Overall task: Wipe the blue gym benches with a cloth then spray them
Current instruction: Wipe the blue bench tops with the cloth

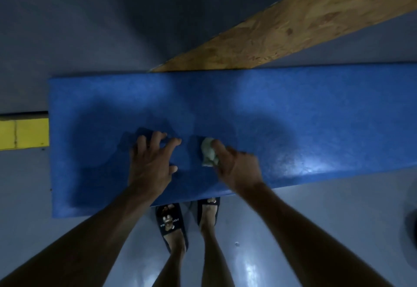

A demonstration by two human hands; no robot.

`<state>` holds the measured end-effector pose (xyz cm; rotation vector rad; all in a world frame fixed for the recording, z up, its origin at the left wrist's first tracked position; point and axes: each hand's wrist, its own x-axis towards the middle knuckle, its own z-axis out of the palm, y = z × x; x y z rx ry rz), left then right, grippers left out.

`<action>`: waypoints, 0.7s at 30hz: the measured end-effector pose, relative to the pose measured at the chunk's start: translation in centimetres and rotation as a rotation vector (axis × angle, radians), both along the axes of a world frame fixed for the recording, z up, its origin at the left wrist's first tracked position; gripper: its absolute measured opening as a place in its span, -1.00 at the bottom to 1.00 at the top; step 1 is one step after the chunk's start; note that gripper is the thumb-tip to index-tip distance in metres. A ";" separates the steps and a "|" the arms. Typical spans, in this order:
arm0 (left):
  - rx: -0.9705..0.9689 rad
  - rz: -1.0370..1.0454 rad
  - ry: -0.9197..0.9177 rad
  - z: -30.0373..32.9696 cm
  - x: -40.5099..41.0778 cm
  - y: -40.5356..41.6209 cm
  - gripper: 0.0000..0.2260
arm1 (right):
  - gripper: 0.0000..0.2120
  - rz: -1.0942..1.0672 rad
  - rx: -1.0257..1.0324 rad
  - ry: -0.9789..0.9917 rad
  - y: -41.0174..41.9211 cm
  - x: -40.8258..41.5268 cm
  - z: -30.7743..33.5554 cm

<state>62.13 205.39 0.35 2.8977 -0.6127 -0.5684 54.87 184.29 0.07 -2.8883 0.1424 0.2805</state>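
A blue padded gym bench runs across the view from left to right. My left hand rests on its top near the middle, fingers spread with the tips bent onto the pad. My right hand grips a small crumpled pale green cloth and holds it down on the bench just right of my left hand. No spray bottle is in view.
A wooden plank slants up to the right behind the bench. A yellow block lies at the bench's left end. My feet in dark slides stand on the grey floor under the near edge. A dark object sits at the right edge.
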 end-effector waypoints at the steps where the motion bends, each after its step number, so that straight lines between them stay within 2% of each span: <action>1: -0.001 0.004 0.003 -0.1 0.0 0.0 -0.36 | -0.57 -0.034 -0.045 -0.011 -2.9 -0.1 -0.2; 2: 0.001 0.007 0.004 -0.1 -0.1 -0.1 -0.36 | -0.56 -0.150 -0.103 -0.011 -6.0 -0.2 -0.1; 4: 0.003 0.008 0.001 0.0 0.0 -0.1 -0.37 | -0.56 -0.538 -0.156 0.089 -11.2 0.0 0.4; 6: 0.008 0.004 0.004 -0.1 0.2 -0.1 -0.38 | -0.57 -0.900 -0.123 0.133 -12.5 0.7 0.7; 7: 0.013 0.002 0.009 -0.1 0.3 -0.1 -0.38 | -0.56 -0.975 -0.092 0.143 -11.6 1.3 0.6; 9: 0.022 -0.003 0.013 -0.1 0.4 -0.1 -0.37 | -0.53 -0.970 -0.011 0.142 -7.6 2.6 0.1; 10: 0.029 -0.005 0.012 -0.1 0.5 -0.2 -0.37 | -0.53 -0.881 0.040 0.130 -5.0 3.0 -0.2; 13: 0.047 -0.009 0.003 0.0 0.8 -0.2 -0.36 | -0.54 -0.375 0.124 0.100 1.0 3.4 -0.4; 15: 0.052 -0.022 0.001 0.0 0.8 -0.2 -0.36 | -0.56 -0.073 0.085 0.076 -0.2 4.2 0.3; 17: 0.056 -0.027 -0.001 0.0 0.8 -0.3 -0.36 | -0.56 0.091 -0.001 -0.007 -4.7 4.7 0.2; 18: 0.058 -0.020 0.000 -0.1 0.8 -0.3 -0.36 | -0.56 0.050 -0.037 -0.033 -7.3 4.9 0.1; 19: 0.058 -0.011 0.005 -0.1 0.9 -0.3 -0.36 | -0.58 -0.078 -0.076 -0.025 -9.9 5.1 0.2; 21: 0.054 -0.005 0.015 -0.2 1.0 -0.3 -0.35 | -0.61 -0.460 -0.126 0.084 -14.0 5.7 0.6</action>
